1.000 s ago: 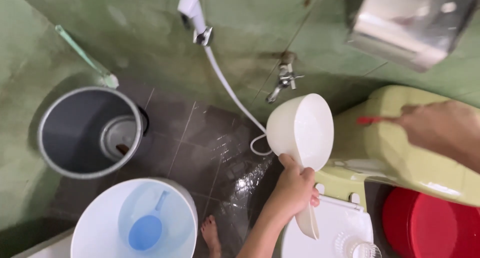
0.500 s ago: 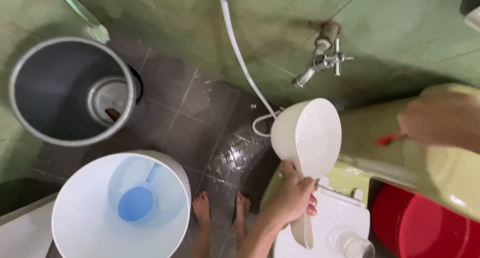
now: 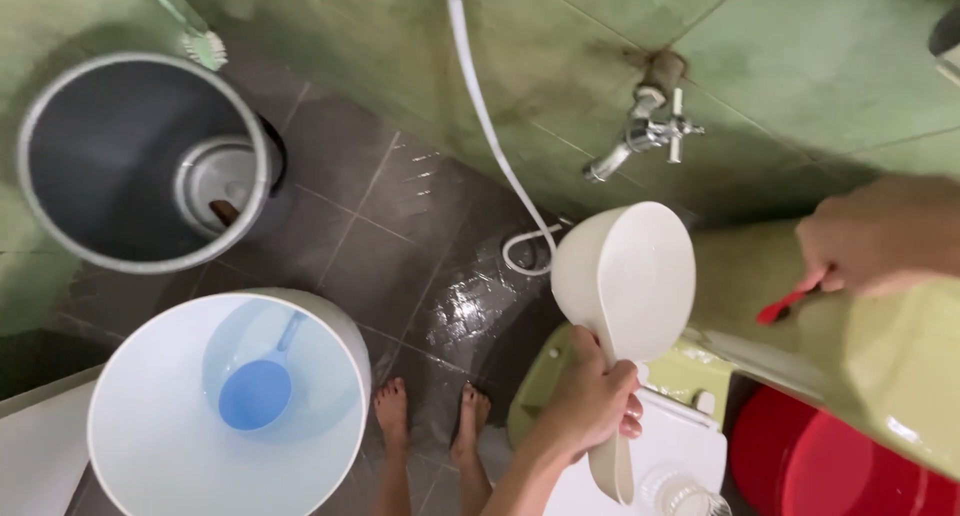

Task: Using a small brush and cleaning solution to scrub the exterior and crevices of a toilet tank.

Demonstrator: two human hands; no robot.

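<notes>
My left hand [image 3: 592, 396] grips the handle of a white plastic dipper [image 3: 625, 274], whose bowl is held up on edge below the wall tap [image 3: 640, 136]. At the right, my right hand [image 3: 880, 238] pinches a thin red handle [image 3: 785, 304] against a pale green toilet lid [image 3: 870, 366]. What the red handle ends in is hidden. My bare feet [image 3: 432, 416] stand on the wet dark floor tiles.
A white bucket [image 3: 120, 446] at lower left holds water and a blue scoop [image 3: 255, 391]. A grey bin [image 3: 130, 156] stands at upper left. A white hose [image 3: 488, 126] hangs down the green wall. A red basin [image 3: 830, 466] and a white tank top [image 3: 680, 451] sit at lower right.
The view has swung so the bin, bucket and tap sit further right and closer. Both hands keep their grips; the right hand has dropped a little along the green lid.
</notes>
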